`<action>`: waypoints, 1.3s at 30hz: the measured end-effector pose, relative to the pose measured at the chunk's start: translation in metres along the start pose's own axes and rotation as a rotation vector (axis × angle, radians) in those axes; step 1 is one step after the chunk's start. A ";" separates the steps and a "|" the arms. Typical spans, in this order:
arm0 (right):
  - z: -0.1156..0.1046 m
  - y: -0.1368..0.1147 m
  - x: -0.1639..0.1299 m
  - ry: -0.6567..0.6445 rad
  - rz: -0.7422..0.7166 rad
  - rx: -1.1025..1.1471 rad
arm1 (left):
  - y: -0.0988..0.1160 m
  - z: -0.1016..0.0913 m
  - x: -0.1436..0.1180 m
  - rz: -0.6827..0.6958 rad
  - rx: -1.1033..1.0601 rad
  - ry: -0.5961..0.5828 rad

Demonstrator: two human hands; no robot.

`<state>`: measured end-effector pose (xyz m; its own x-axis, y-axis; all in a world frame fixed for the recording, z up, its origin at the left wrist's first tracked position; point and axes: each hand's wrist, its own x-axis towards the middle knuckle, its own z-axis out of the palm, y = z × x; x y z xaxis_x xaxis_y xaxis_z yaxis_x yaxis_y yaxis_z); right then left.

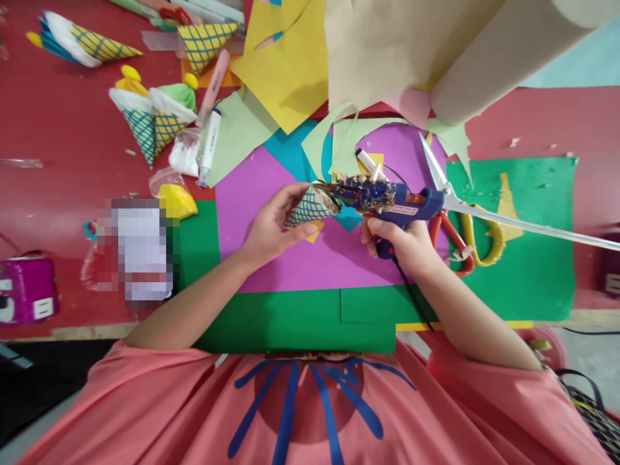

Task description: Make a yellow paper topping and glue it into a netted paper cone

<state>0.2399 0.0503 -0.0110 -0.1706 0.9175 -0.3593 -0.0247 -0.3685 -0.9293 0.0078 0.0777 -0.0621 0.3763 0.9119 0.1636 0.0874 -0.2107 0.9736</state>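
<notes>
My left hand (271, 226) grips a small paper cone (310, 206) with a blue grid pattern, held on its side above a purple sheet (310, 258). My right hand (404, 242) is closed round the handle of a blue hot glue gun (397, 201). The gun's crusted nozzle points left, right at the cone's open mouth. Its black cord (411, 290) runs down along my right forearm.
Scissors with red and yellow handles (458, 219) lie just right of the glue gun on green paper (527, 258). Finished paper cones (155, 123) and a marker (210, 145) sit at the upper left. A beige paper roll (489, 58) overhangs the top right. Coloured scraps litter the red table (58, 129).
</notes>
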 end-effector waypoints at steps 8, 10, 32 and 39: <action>-0.002 0.000 0.000 0.005 -0.011 0.032 | -0.002 -0.002 0.001 0.042 0.008 0.020; -0.002 0.001 0.000 0.001 -0.016 0.041 | -0.001 -0.002 0.001 0.031 0.010 0.028; -0.002 0.002 0.000 0.001 -0.010 0.033 | 0.010 0.000 0.000 -0.135 -0.249 -0.023; -0.001 0.002 0.002 -0.012 -0.025 0.029 | 0.013 -0.003 -0.002 -0.193 -0.182 -0.062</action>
<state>0.2407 0.0512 -0.0134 -0.1816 0.9245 -0.3351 -0.0580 -0.3502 -0.9349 0.0054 0.0744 -0.0489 0.4246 0.9048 -0.0328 -0.0024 0.0373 0.9993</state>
